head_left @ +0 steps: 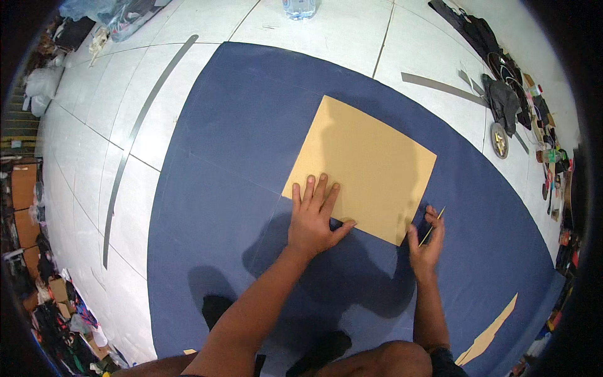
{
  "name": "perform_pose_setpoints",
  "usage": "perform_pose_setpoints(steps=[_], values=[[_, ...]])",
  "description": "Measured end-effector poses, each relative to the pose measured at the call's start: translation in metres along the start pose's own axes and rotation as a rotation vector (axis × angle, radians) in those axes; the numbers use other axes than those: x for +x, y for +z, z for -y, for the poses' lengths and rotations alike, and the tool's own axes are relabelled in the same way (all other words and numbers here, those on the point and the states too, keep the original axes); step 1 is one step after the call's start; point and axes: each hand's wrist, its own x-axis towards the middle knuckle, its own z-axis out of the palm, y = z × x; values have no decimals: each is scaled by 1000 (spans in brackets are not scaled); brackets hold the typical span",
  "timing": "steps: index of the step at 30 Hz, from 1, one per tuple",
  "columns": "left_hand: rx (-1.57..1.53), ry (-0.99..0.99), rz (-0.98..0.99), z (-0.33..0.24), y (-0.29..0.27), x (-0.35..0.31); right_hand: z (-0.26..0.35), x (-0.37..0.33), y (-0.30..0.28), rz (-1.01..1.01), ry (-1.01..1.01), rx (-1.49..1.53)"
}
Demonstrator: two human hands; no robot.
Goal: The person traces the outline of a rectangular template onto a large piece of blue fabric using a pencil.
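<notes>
A tan, roughly square sheet of card (pixel 367 166) lies tilted on a large dark blue cloth (pixel 213 119) spread over the floor. My left hand (pixel 312 217) rests flat on the sheet's lower left part, fingers spread, thumb along its near edge. Beside the sheet's lower right corner is my right hand (pixel 427 245), its thumb close to the edge. Between its fingers sits a thin yellow pencil-like stick (pixel 440 215), slanting up to the right. Faint pale lines run across the cloth to the left of the sheet.
A long metal strip (pixel 130 141) lies on the white tiles at left, another metal strip (pixel 443 88) at upper right. A clear bottle (pixel 299 7) stands at the top. A small round dish (pixel 499 139) and black items (pixel 501 100) line the right. A tan scrap (pixel 490 333) lies at lower right.
</notes>
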Motion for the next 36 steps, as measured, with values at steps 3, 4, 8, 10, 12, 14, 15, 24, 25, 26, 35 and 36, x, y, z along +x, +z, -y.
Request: perform_pose_setpoints(steps=[3,4,8,10,12,14,15,24,25,26,35,36], values=[[13,4,0,-1,2,0,41,56,15,-22,-182,59],[17,8,-2,0,4,1,62,80,28,86,-207,131],[28,16,14,0,2,3,125,160,100,176,-512,40],[28,19,13,0,5,4,135,171,125,176,-545,-33],[29,15,25,-1,4,4,139,177,140,219,-480,-116],[26,9,28,0,4,2,138,177,144,277,-443,-162],[24,5,26,0,3,1,138,176,145,309,-424,-185],[21,-18,50,0,1,0,128,173,154,193,-458,-38],[30,-16,63,1,0,0,130,172,157,199,-454,-18],[63,8,96,3,4,1,126,173,159,207,-432,-26],[187,45,48,3,8,0,35,124,38,104,-330,8],[190,55,31,3,7,0,23,104,17,110,-289,-71]])
